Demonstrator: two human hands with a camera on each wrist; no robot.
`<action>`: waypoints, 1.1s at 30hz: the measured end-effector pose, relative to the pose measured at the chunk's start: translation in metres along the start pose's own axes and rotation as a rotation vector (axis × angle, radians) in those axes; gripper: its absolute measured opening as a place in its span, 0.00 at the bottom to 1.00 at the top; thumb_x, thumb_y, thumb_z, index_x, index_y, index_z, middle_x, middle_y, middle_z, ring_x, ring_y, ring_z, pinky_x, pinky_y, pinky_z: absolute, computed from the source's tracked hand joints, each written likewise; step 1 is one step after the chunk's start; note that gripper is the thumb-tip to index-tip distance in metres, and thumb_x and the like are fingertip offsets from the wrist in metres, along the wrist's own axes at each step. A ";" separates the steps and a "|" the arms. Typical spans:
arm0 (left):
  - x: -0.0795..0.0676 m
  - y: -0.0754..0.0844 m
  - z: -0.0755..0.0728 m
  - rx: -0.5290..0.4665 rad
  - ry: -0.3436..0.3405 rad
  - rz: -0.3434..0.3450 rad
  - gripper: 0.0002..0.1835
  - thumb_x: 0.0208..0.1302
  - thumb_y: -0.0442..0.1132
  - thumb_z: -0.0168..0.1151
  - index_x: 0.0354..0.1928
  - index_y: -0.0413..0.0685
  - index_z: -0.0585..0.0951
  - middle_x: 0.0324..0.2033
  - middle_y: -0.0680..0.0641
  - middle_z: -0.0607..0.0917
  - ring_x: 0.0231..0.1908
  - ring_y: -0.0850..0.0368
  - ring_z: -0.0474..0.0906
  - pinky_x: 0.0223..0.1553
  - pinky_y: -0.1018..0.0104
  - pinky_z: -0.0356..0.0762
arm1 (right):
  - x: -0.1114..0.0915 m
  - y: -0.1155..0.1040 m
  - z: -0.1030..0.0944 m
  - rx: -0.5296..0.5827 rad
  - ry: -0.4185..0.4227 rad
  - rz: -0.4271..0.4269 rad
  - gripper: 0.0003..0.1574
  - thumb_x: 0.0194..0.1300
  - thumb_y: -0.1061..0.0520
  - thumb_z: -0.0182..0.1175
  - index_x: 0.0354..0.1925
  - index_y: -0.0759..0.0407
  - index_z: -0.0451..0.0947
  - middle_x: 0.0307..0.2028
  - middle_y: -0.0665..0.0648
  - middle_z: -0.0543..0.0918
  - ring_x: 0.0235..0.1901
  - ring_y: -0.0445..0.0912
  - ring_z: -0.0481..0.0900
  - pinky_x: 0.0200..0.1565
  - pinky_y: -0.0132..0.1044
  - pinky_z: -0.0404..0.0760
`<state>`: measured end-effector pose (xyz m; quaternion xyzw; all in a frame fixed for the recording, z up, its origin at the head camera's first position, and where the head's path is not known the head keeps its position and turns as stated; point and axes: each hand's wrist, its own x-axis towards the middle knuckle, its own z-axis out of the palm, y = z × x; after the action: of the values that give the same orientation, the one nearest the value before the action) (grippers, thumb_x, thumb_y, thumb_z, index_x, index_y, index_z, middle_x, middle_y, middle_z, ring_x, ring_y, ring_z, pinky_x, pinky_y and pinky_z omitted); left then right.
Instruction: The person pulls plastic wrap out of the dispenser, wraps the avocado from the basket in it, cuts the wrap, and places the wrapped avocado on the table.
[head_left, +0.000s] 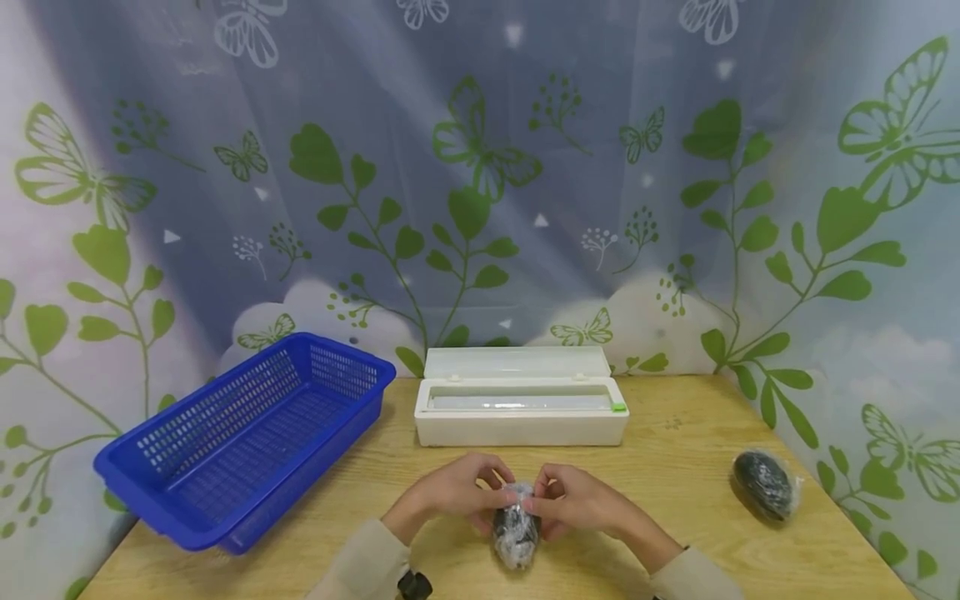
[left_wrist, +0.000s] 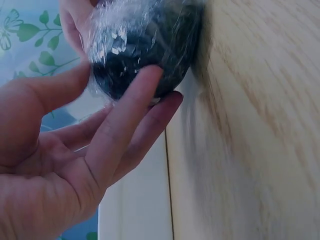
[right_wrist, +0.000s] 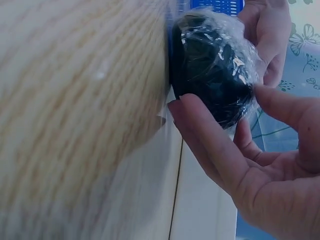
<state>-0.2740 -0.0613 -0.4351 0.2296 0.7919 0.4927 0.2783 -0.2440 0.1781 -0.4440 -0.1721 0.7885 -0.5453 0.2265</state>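
A dark, oval, avocado-like fruit (head_left: 516,533) wrapped in clear cling film sits on the table at the front middle. My left hand (head_left: 467,493) holds its left side, with the thumb on the film near the top and the fingers against the side, as the left wrist view shows. From the right, my right hand (head_left: 573,498) holds it the same way, thumb and fingers touching the wrapped fruit (right_wrist: 215,65). The film looks crinkled and bunched where the two thumbs meet. Part of the fruit's far side is hidden by the hands.
Behind the hands stands a white cling film dispenser (head_left: 517,429), its lid raised and a green cutter tab at the right. A blue perforated basket (head_left: 300,475) is at the left. Another film-wrapped dark oval fruit (head_left: 763,483) lies at the right on the wooden table (head_left: 675,450).
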 end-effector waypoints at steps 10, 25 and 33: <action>0.004 -0.004 0.006 -0.084 0.034 -0.005 0.22 0.73 0.36 0.63 0.65 0.37 0.73 0.52 0.37 0.79 0.44 0.45 0.85 0.35 0.53 0.91 | -0.002 0.000 -0.001 0.027 0.037 0.006 0.16 0.76 0.55 0.61 0.45 0.66 0.68 0.40 0.66 0.85 0.33 0.50 0.89 0.38 0.47 0.91; 0.052 0.025 0.047 -0.250 0.188 0.098 0.13 0.71 0.34 0.66 0.54 0.39 0.81 0.50 0.40 0.82 0.40 0.48 0.86 0.37 0.51 0.91 | -0.030 -0.005 -0.065 -0.052 0.090 0.027 0.16 0.77 0.57 0.58 0.49 0.67 0.65 0.42 0.64 0.85 0.34 0.48 0.85 0.42 0.50 0.90; 0.096 0.054 0.075 -0.297 0.207 0.104 0.12 0.69 0.33 0.68 0.52 0.43 0.82 0.49 0.42 0.83 0.41 0.49 0.87 0.42 0.47 0.90 | -0.054 -0.001 -0.116 -0.081 0.140 0.088 0.17 0.78 0.56 0.57 0.51 0.68 0.65 0.42 0.63 0.84 0.35 0.49 0.83 0.45 0.51 0.90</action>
<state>-0.2904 0.0711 -0.4339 0.1749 0.7218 0.6390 0.2003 -0.2616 0.2967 -0.3990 -0.1078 0.8307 -0.5131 0.1871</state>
